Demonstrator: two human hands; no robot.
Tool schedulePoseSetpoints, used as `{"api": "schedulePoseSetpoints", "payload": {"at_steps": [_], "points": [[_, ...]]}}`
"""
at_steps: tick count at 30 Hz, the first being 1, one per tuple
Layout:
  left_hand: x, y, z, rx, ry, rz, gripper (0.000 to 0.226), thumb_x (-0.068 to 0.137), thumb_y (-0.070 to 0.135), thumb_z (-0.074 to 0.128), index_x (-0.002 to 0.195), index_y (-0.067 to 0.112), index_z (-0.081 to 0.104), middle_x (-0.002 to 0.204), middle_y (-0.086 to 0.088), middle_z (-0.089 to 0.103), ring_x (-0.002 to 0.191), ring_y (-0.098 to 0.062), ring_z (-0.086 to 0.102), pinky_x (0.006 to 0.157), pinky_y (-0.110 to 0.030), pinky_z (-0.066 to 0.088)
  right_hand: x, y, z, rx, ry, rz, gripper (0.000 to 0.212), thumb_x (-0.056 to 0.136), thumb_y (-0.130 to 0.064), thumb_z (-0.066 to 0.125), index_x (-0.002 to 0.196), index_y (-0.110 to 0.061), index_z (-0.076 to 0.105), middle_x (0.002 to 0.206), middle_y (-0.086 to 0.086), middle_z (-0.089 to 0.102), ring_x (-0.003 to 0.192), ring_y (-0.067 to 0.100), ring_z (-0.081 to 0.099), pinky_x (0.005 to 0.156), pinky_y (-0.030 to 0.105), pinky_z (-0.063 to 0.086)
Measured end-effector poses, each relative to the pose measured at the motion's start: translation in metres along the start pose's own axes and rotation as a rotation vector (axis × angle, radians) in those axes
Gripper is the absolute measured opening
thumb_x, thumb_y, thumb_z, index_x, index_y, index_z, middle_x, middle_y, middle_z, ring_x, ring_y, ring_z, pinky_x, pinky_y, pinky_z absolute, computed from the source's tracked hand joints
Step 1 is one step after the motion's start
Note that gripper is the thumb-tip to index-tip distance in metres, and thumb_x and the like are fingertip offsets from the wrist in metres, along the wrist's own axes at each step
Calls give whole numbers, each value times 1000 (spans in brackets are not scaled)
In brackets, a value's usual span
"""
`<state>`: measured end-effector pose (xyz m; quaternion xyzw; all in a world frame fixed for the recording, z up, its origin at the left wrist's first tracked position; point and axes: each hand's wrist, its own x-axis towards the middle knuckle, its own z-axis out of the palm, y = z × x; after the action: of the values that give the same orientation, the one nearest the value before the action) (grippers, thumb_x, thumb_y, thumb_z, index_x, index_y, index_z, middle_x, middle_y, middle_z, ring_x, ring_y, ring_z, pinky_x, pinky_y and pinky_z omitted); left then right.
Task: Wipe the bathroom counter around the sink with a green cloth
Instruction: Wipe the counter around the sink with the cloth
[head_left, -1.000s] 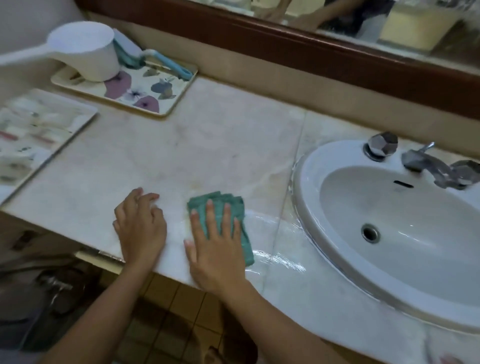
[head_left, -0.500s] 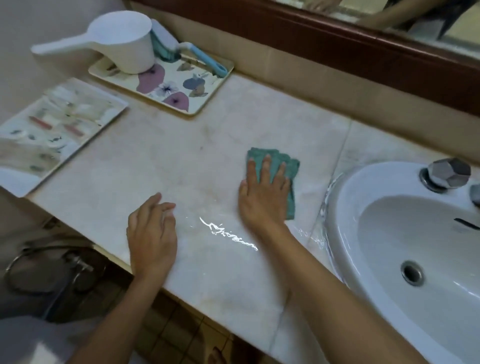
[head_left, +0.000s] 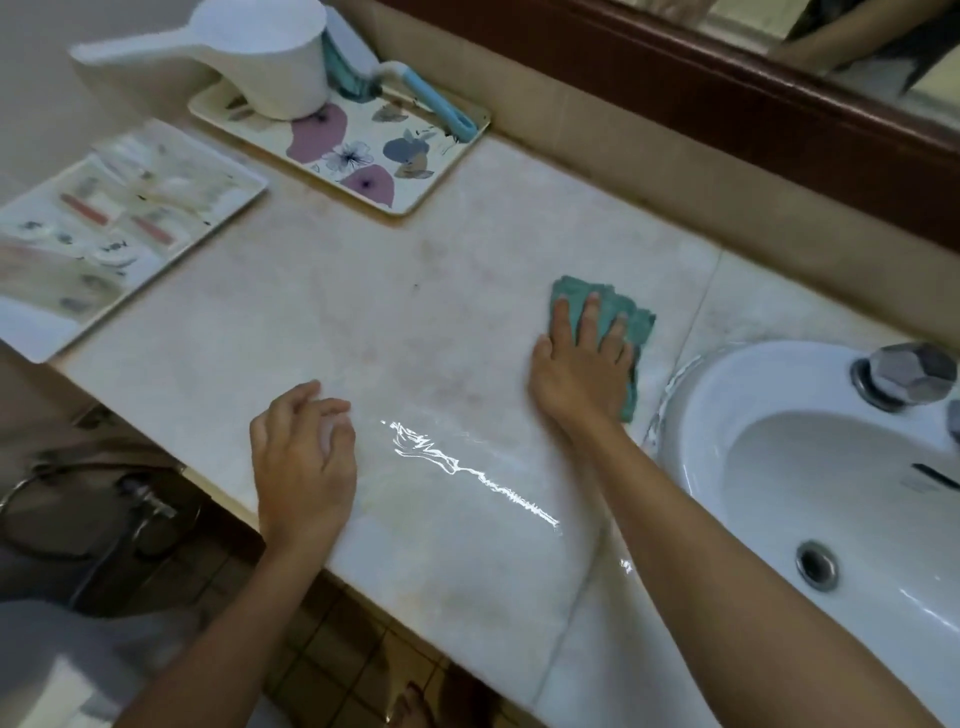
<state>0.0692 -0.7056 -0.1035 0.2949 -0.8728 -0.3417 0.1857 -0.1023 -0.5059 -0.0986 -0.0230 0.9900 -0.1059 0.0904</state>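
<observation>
1. Compared with 1 second ago, the green cloth (head_left: 631, 319) is moved away from the front edge of the marble counter (head_left: 363, 322) and toward the back wall. It now lies flat just beside the left rim of the sink (head_left: 727, 395).
2. The cloth is pressed down by the right hand (head_left: 582, 374). Its fingers are kept straight and spread on the fabric, not curled around it.
3. A shining wet streak (head_left: 467, 467) is seen near the front edge, where the cloth was before. This strip is judged to be wiped already, while the dull, stained middle of the counter seems not yet covered.
4. The left hand (head_left: 301, 467) is kept near the front edge as before. Its fingers are loosely bent, nothing is held, and the hand appears to rest on the stone.
5. On the floral tray (head_left: 405, 210), 1 white dipper (head_left: 270, 62) and 1 blue-handled brush (head_left: 431, 101) are placed.
6. In the second tray (head_left: 130, 228), at the left, small items are blurred and cannot be named.
7. In the sink basin only the drain is visible.
</observation>
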Motion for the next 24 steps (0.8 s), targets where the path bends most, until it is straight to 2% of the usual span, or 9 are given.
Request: {"api": "schedulePoseSetpoints", "payload": {"at_steps": [2,5,9,11,13,15,17,19,24], "points": [[1,-1,0,1,-3,13,34,87,34,41,101,21,68,129,6,51,123,-16,36,97,-35,40,8,-42,11,0,-14,-149,57,100,-40,22,153,-30,5,162,2,-6,146,35,-10,118,50,-2],[2,-2,0,8,-2,29,34,88,33,39,103,21,68,129,5,52,121,-14,37,100,-37,40,-38,-79,28,-46,-60,-521,56,100,-39,22,153,-33,6,162,-1,-6,147,30,-13,118,47,-3],[3,-5,0,1,20,21,37,88,34,37,103,20,68,130,7,53,121,-12,38,100,-33,37,-88,-17,20,-57,-151,-825,53,97,-41,19,150,-45,12,161,-13,2,148,18,-8,118,36,-2],[4,-5,1,-8,23,20,40,87,37,35,102,20,69,130,7,53,121,-11,38,98,-29,37,-65,23,7,-121,-88,-775,52,97,-41,20,149,-42,18,160,-7,17,148,25,9,116,37,9],[4,-6,1,-5,22,27,42,86,39,35,102,20,69,131,7,52,120,-11,37,97,-26,35,-19,40,-7,-159,-45,-603,56,95,-46,15,150,-36,19,158,0,23,146,32,17,115,40,13],[4,-6,1,23,12,38,42,85,41,37,105,20,67,132,7,50,120,-11,37,98,-27,34,26,27,-16,-136,-21,-400,62,92,-51,8,151,-35,17,161,1,13,147,33,10,116,42,10],[6,-6,3,89,4,56,43,84,44,38,110,21,64,134,6,47,121,-14,36,99,-27,31,59,-5,-15,-134,-9,-269,55,99,-46,14,153,-34,10,162,0,2,147,33,3,117,46,6],[7,-6,6,156,-1,65,43,85,46,39,113,22,61,136,6,45,121,-15,37,97,-26,28,72,-47,-5,-116,-28,-273,53,102,-40,18,153,-33,6,162,0,-3,147,33,-2,117,48,2],[7,-6,5,136,20,75,35,85,39,44,111,22,62,135,6,46,119,-13,39,97,-23,28,10,-119,28,-110,-95,-535,54,102,-38,19,153,-33,4,162,-1,-6,147,31,-9,118,47,-2]]}}
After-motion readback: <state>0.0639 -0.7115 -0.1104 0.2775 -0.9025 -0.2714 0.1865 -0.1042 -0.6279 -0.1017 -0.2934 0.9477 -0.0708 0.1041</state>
